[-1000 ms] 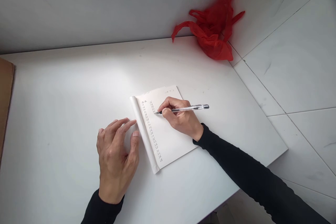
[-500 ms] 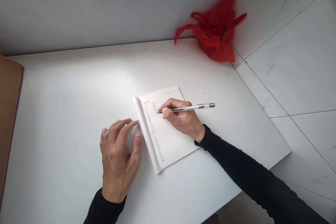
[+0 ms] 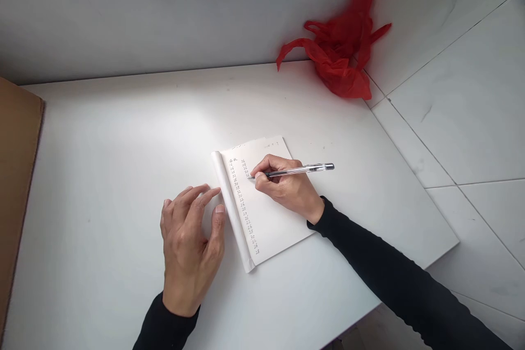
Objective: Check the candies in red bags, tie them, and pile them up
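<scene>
A small white notepad (image 3: 270, 224) lies on the white table (image 3: 123, 136), its top pages rolled back at the left edge. Columns of handwritten numbers run down its left side. My right hand (image 3: 287, 188) pinches a clear pen (image 3: 301, 169), whose tip touches the page near the top of the second column. My left hand (image 3: 191, 246) rests flat on the table just left of the pad, fingers apart, with fingertips and thumb against the rolled edge.
A crumpled red plastic bag (image 3: 338, 57) sits at the table's far right corner against the wall. A brown cardboard sheet (image 3: 16, 186) covers the table's left edge. White floor tiles (image 3: 463, 120) lie beyond the table's right edge.
The pen tip has crept slightly down the second column of numbers. The view has shifted a little, so everything sits further right. My left hand stays in place.
</scene>
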The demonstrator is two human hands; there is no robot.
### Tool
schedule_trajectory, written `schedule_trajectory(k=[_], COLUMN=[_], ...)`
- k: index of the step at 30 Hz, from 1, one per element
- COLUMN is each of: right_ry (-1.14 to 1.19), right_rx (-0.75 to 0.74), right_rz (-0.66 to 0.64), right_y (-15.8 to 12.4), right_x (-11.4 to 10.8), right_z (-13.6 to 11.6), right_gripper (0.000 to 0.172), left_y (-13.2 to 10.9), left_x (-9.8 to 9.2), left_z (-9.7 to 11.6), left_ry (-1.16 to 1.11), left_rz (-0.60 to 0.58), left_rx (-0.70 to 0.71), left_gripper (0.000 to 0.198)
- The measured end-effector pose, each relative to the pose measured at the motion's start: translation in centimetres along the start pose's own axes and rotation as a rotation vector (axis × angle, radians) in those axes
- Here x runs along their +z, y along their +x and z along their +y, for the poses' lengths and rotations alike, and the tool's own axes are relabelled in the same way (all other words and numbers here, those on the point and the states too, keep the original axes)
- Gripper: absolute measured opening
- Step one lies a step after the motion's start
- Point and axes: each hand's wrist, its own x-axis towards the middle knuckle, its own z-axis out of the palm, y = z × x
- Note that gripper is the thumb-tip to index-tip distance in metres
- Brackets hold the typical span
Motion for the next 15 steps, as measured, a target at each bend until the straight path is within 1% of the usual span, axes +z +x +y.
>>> schedule_trajectory(k=[15], right_ry=[0.013], right_rx=[-0.018], right_rz=[0.001], right_y=[0.08], right_x=[0.13], right_z=[0.14], right_gripper=[0.005], left_y=[-0.08], left_x=[-0.14], left_z=[0.0], left_ry=[0.003], left_rz=[0.002], left_rx=[-0.001], left_gripper=[0.024])
